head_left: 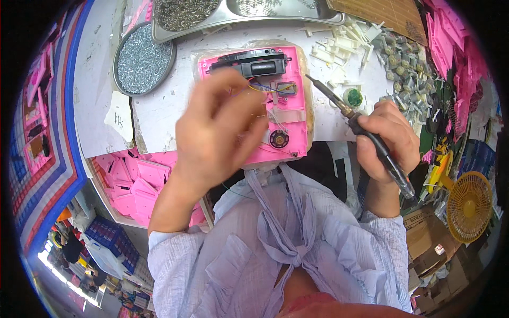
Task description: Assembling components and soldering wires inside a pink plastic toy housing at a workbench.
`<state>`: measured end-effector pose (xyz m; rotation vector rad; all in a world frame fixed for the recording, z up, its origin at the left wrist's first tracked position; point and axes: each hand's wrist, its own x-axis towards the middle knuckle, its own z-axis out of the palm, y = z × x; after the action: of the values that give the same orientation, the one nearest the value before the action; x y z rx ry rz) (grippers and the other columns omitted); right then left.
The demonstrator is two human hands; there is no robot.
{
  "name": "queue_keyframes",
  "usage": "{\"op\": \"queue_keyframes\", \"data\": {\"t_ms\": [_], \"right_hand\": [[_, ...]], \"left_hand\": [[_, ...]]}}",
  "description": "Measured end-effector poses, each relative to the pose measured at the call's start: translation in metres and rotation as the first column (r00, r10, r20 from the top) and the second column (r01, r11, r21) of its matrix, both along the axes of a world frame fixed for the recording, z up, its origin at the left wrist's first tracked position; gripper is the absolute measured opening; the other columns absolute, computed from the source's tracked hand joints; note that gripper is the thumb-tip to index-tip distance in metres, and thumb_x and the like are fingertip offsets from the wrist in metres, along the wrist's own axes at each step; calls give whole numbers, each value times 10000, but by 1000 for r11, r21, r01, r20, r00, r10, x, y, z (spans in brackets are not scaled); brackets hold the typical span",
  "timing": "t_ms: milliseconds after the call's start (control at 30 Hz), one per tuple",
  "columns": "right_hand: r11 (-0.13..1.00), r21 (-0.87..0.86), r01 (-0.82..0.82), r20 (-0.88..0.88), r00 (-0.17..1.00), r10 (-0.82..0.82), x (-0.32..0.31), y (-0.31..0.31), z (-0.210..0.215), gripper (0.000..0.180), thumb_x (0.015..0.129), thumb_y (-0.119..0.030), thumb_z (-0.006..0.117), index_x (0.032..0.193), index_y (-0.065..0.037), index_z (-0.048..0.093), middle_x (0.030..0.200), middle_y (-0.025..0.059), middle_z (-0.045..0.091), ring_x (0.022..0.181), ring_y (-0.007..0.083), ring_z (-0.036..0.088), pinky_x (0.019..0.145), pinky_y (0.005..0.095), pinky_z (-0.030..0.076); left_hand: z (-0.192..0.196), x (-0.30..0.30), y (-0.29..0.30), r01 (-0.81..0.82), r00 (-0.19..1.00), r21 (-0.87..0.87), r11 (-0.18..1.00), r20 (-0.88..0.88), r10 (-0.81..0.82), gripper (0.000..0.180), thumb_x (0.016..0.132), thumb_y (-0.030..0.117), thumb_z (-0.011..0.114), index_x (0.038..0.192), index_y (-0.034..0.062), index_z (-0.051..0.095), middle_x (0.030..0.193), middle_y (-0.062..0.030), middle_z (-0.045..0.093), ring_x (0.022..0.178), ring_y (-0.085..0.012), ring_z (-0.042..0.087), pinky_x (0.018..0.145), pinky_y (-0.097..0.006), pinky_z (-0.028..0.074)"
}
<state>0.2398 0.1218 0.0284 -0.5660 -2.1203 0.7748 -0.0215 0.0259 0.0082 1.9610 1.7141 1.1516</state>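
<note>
In my right hand (391, 139) is a soldering iron (374, 144), its fingers wrapped round the black handle and its thin metal tip pointing up and left. My left hand (222, 124) is blurred, fingers curled, over the left side of a pink plastic housing (292, 121); whether it holds anything does not show. A black plastic part (260, 64) lies across the housing's far end. Below it are a small grey rectangular part (287, 88), thin coloured wires (259, 86) and a small round speaker (279, 139). My left hand hides part of the housing.
A round tray of screws (144, 59) stands far left, beside a metal tray (249, 21) of small parts. White plastic pieces (339, 50), small motors (402, 66) and a green-topped round piece (353, 97) lie right. Pink pieces (140, 183) fill a box lower left.
</note>
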Motion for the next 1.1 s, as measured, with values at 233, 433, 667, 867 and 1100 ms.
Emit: {"op": "queue_keyframes", "data": {"t_ms": [233, 433, 667, 867, 1100], "right_hand": [[971, -226, 82, -115, 987, -110, -6, -14, -12, 406, 777, -15, 826, 1157, 32, 690, 892, 139, 708, 717, 223, 644, 643, 317, 496], [956, -290, 48, -115, 990, -84, -18, -21, -20, 493, 745, 5, 854, 1203, 47, 675, 955, 141, 710, 797, 219, 652, 709, 320, 506], [952, -286, -110, -209, 977, 50, 19, -9, -13, 304, 788, -83, 802, 1043, 49, 703, 810, 121, 687, 654, 205, 564, 587, 323, 421], [937, -297, -182, -48, 983, 176, 16, -17, -16, 215, 746, -54, 783, 944, -28, 701, 691, 57, 623, 567, 209, 517, 551, 342, 380], [943, -263, -204, 26, 976, 218, 6, -19, -12, 193, 737, -54, 725, 917, -17, 666, 665, 85, 579, 581, 231, 503, 578, 370, 391]], "left_hand": [[-15, 2, 8, 340, 938, -93, 936, -43, -345, 214, 774, 31, 779, 977, 50, 712, 1016, -75, 693, 887, -263, 678, 710, -365, 555], [-3, 5, 11, 200, 929, -393, 897, 367, -46, 107, 850, 19, 742, 949, 20, 700, 880, -100, 697, 760, -263, 675, 685, -340, 525], [-4, 0, 5, 302, 951, -251, 919, 148, -272, 136, 833, 21, 741, 948, 21, 668, 1036, -107, 644, 864, -280, 667, 739, -383, 540], [-8, 1, 3, 342, 939, -209, 916, 59, -337, 163, 811, 24, 744, 919, 41, 624, 1122, -112, 615, 926, -302, 661, 776, -391, 548], [-10, 2, 3, 333, 941, -189, 924, 5, -338, 213, 780, -19, 758, 952, 29, 642, 1131, -137, 612, 856, -280, 666, 737, -373, 549]]}}
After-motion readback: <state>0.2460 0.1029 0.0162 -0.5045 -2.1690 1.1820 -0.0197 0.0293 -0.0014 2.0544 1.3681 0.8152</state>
